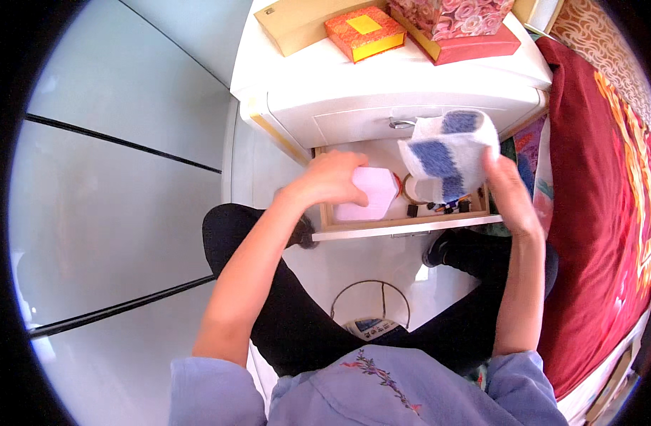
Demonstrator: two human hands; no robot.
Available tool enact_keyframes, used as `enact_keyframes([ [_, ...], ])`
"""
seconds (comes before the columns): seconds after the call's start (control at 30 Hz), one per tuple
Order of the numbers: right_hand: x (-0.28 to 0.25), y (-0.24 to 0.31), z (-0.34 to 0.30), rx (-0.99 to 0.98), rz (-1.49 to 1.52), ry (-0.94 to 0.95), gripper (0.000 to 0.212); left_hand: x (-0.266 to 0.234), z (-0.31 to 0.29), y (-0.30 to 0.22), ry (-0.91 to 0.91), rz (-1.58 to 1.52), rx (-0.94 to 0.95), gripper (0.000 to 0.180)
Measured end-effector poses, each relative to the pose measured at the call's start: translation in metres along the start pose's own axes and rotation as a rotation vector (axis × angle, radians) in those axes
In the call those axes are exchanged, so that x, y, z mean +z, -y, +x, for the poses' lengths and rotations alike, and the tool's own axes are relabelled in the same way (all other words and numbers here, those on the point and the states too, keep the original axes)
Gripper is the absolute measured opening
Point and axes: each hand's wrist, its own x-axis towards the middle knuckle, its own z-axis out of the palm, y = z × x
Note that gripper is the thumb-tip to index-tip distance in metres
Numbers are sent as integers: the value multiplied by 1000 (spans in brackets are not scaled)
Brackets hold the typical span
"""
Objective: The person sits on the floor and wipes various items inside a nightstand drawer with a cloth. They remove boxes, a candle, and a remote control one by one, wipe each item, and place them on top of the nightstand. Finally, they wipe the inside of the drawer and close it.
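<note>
My left hand (334, 179) reaches into the open drawer (400, 228) and grips a pale pink box with angled corners (372, 193) at the drawer's left end. Thumb and fingers curl over the box's left side. Above the drawer's right part, my right hand (509, 190) holds up a folded white cloth with blue patches (450, 160). Its fingers are partly behind the cloth, with the thumb along the right edge. Beside the pink box lies a tan ring-shaped thing (413, 190), partly covered by the cloth. Several small dark items (450, 207) lie near the drawer's front.
A shut drawer front with a metal handle (402, 124) is just above. On the white cabinet top (269, 74) stand a red-and-yellow box (366, 33), a brown carton (297, 32) and a floral box (457, 18). Dark red bedding (588, 213) borders the right; a wire-rimmed basket (372, 284) is between my legs.
</note>
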Motion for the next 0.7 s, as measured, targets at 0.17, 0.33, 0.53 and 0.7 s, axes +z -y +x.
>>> enact_keyframes([
  [0.17,11,12,7,59,390,-341,47,-21,-16,-2,-13,-665,225,46],
  [0.33,32,-1,15,195,519,-306,36,-22,-19,-16,74,-787,335,45],
  [0.53,22,-8,15,94,792,-272,34,-26,-25,-9,210,-826,431,43],
  [0.7,39,2,16,136,748,-195,39,-11,-22,-30,62,-834,704,44],
])
